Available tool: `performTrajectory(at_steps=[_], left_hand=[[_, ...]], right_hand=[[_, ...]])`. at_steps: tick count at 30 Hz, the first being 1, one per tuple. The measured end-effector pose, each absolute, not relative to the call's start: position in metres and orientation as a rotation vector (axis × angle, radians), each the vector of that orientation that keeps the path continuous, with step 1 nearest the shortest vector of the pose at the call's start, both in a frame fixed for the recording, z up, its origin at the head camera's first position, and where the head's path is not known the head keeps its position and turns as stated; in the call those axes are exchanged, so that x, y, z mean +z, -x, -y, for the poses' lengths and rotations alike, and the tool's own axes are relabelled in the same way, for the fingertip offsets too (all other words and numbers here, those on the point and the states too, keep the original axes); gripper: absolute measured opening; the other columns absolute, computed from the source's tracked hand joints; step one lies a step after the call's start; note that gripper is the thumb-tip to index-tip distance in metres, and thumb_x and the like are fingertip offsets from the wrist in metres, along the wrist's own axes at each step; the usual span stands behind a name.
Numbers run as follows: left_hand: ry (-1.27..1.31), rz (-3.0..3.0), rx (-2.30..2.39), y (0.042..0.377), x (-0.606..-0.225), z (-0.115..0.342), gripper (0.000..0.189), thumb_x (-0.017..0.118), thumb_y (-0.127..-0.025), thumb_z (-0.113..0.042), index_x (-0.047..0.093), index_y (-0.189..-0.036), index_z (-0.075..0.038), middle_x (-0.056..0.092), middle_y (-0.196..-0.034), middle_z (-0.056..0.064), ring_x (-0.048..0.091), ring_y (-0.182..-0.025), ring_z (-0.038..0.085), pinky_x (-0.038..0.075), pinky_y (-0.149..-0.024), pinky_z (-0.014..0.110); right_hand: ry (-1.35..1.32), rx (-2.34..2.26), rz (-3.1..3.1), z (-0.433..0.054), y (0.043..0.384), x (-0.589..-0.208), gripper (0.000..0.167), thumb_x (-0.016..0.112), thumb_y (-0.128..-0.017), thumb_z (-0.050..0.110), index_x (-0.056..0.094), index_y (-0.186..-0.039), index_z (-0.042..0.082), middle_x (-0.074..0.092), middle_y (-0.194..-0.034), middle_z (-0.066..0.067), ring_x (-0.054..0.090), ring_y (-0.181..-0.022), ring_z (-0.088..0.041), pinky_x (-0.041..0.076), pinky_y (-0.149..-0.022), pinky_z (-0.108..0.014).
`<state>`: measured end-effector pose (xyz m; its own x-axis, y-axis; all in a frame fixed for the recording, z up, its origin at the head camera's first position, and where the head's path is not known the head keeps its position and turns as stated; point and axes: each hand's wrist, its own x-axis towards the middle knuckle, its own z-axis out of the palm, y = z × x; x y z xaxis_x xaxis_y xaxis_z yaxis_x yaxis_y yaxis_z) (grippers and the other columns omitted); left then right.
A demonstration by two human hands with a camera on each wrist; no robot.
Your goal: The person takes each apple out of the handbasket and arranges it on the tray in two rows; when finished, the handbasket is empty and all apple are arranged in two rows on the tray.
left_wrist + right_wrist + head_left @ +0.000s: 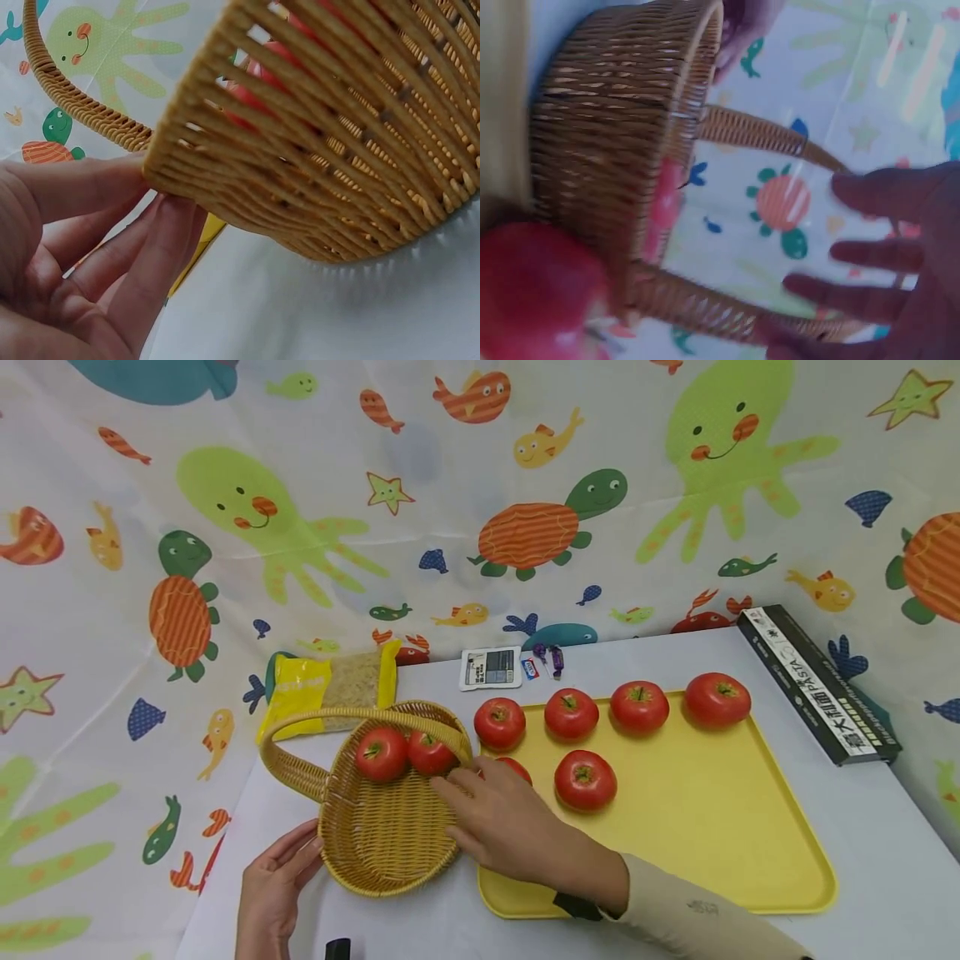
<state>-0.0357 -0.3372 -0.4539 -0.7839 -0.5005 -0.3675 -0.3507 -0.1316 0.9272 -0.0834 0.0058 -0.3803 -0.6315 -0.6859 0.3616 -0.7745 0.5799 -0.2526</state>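
Note:
A woven basket with an arched handle holds two red tomatoes against its far side. Thumb and fingers of my left hand pinch the basket's rim on the left; the left wrist view shows this left hand close up. My right hand hovers over the basket's right edge and partly hides a tomato on the yellow tray. In the right wrist view its fingers are spread, with nothing in them, near the handle.
Several more tomatoes sit along the tray's far and left parts. A black pasta box lies beyond its right side. Behind the basket is a yellow packet. A white packet and small wrapped sweets lie near the patterned curtain.

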Motion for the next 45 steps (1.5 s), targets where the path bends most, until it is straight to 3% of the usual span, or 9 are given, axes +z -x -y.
performTrajectory(at_steps=[6,13,20,26,33,37,39,42,45], left_hand=[[-0.977,2.019,-2.043,0.035,-0.454,0.336,0.029,0.077,-0.088,0.002,0.082,-0.096,-0.025,0.077,-0.092,-0.011,0.073,-0.089,0.006,0.062,-0.077,0.026],[-0.954,2.016,-2.063,0.036,-0.453,0.336,0.030,0.076,-0.090,0.001,0.081,-0.093,-0.028,0.076,-0.092,-0.011,0.073,-0.089,0.005,0.061,-0.077,0.024],[-0.955,2.012,-2.053,0.035,-0.454,0.337,0.034,0.075,-0.089,0.005,0.081,-0.092,-0.028,0.076,-0.091,-0.011,0.072,-0.088,0.004,0.061,-0.076,0.024],[-0.963,2.052,-2.015,0.036,-0.456,0.336,0.037,0.075,-0.088,0.004,0.080,-0.091,-0.032,0.076,-0.093,-0.012,0.073,-0.091,0.006,0.061,-0.080,0.026],[-0.994,2.067,-2.004,0.033,-0.457,0.334,0.041,0.075,-0.088,0.004,0.078,-0.084,-0.037,0.076,-0.091,-0.014,0.073,-0.091,0.006,0.061,-0.082,0.027],[-0.995,2.079,-1.990,0.032,-0.457,0.335,0.042,0.075,-0.088,0.005,0.078,-0.084,-0.037,0.076,-0.091,-0.015,0.073,-0.091,0.006,0.061,-0.082,0.027],[-0.990,2.075,-1.991,0.033,-0.456,0.336,0.042,0.075,-0.088,0.005,0.079,-0.084,-0.037,0.076,-0.091,-0.015,0.073,-0.091,0.006,0.061,-0.082,0.027],[-0.984,2.067,-1.998,0.034,-0.456,0.336,0.043,0.075,-0.087,0.006,0.079,-0.084,-0.037,0.076,-0.091,-0.014,0.073,-0.091,0.006,0.061,-0.081,0.027],[-0.980,2.071,-1.995,0.035,-0.454,0.336,0.042,0.075,-0.088,0.006,0.079,-0.085,-0.036,0.076,-0.092,-0.015,0.073,-0.091,0.006,0.061,-0.082,0.027]], right_hand=[[-1.250,0.413,2.618,0.039,0.078,-0.353,0.037,0.068,-0.097,0.034,0.059,-0.126,0.012,0.067,-0.094,-0.001,0.062,-0.075,-0.016,0.050,-0.060,-0.023],[-1.339,0.387,2.563,0.093,0.085,-0.343,0.032,0.065,-0.098,0.040,0.064,-0.120,0.017,0.067,-0.094,0.003,0.064,-0.078,-0.013,0.053,-0.062,-0.023],[-1.133,0.346,2.735,0.144,0.119,-0.355,0.022,0.065,-0.096,0.038,0.065,-0.101,0.016,0.063,-0.080,0.004,0.059,-0.066,-0.013,0.047,-0.047,-0.025],[-0.845,0.540,3.026,0.168,0.158,-0.376,0.015,0.066,-0.097,0.034,0.064,-0.099,0.019,0.064,-0.096,0.000,0.063,-0.078,-0.018,0.051,-0.056,-0.032],[-0.741,0.737,3.148,0.170,0.183,-0.402,0.034,0.075,-0.092,0.045,0.068,-0.112,0.019,0.052,-0.140,-0.008,0.050,-0.127,-0.028,0.047,-0.047,-0.031],[-0.836,0.652,3.200,0.169,0.187,-0.419,0.051,0.081,-0.086,0.048,0.060,-0.123,0.020,0.067,-0.107,0.001,0.066,-0.091,-0.016,0.045,-0.044,-0.031],[-0.873,0.612,3.188,0.169,0.189,-0.425,0.057,0.081,-0.086,0.044,0.055,-0.130,0.019,0.061,-0.084,0.005,0.059,-0.065,-0.012,0.043,-0.043,-0.031],[-0.894,0.575,3.168,0.168,0.191,-0.431,0.058,0.081,-0.087,0.038,0.052,-0.134,0.018,0.059,-0.081,0.003,0.056,-0.059,-0.012,0.042,-0.041,-0.031],[-0.929,0.467,3.160,0.167,0.191,-0.436,0.067,0.080,-0.087,0.038,0.047,-0.142,0.018,0.063,-0.094,-0.001,0.060,-0.069,-0.016,0.042,-0.042,-0.031]])
